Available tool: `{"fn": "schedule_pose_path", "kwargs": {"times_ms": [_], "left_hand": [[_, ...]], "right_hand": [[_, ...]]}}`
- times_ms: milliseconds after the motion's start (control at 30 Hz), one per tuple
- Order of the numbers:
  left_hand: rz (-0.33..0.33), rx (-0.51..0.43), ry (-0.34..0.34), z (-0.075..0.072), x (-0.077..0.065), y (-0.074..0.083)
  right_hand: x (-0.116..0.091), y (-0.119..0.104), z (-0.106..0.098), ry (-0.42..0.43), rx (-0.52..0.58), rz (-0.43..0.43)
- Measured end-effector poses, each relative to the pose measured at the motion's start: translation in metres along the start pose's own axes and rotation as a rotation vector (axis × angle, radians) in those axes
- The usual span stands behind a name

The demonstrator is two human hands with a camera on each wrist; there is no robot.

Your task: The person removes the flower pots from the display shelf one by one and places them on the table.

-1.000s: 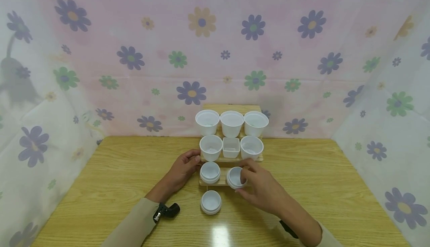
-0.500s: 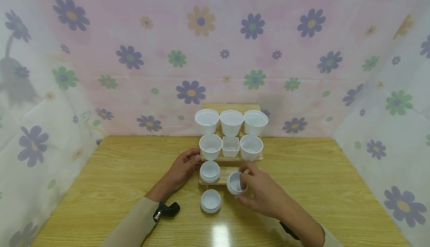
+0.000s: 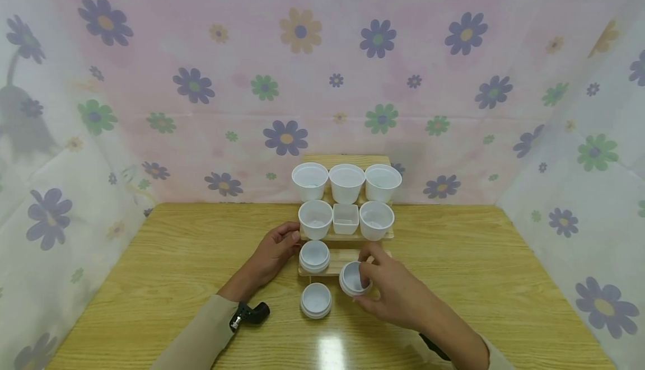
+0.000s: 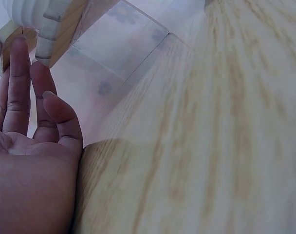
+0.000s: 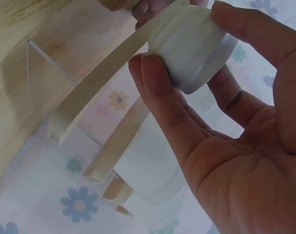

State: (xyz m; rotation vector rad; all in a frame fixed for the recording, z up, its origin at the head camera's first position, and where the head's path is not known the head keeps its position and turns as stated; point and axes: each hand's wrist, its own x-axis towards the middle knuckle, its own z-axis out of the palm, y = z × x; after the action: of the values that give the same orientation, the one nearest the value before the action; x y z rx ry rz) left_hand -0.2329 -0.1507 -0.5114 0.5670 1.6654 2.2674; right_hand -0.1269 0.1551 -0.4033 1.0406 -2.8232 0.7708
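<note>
My right hand (image 3: 395, 289) pinches a small round white jar (image 3: 351, 278) by its rim, index finger inside. In the right wrist view, fingers and thumb close around the jar (image 5: 194, 46) beside a wooden step. My left hand (image 3: 274, 251) lies at the left side of a stepped wooden display stand (image 3: 345, 258). In the left wrist view, its fairly straight fingers (image 4: 19, 73) reach the edge of a wooden step (image 4: 70, 24). A similar jar (image 3: 314, 257) sits on the stand's lowest visible step, left end. Another jar (image 3: 316, 301) stands in front of it, lower.
Three white cups (image 3: 346, 182) line the stand's upper step. Below them, a square clear cup (image 3: 345, 219) sits between two round white cups (image 3: 376, 220). The stand rests on a wood-grain table (image 3: 211, 235) before a flowered cloth backdrop (image 3: 232, 95).
My right hand has drawn the pinched jar off the low step, toward the front and slightly down in the head view. My left hand has stayed at the stand's left side.
</note>
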Motion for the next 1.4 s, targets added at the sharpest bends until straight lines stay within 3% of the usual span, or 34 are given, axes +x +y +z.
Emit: {"fn": "schedule_pose_path", "kwargs": {"times_ms": [767, 1400], "left_hand": [[-0.008, 0.000, 0.007, 0.000, 0.000, 0.000], [0.001, -0.002, -0.002, -0.001, 0.000, -0.002]], "right_hand": [[-0.003, -0.008, 0.004, -0.069, 0.012, 0.041], [-0.005, -0.010, 0.013, -0.060, 0.007, 0.060]]}}
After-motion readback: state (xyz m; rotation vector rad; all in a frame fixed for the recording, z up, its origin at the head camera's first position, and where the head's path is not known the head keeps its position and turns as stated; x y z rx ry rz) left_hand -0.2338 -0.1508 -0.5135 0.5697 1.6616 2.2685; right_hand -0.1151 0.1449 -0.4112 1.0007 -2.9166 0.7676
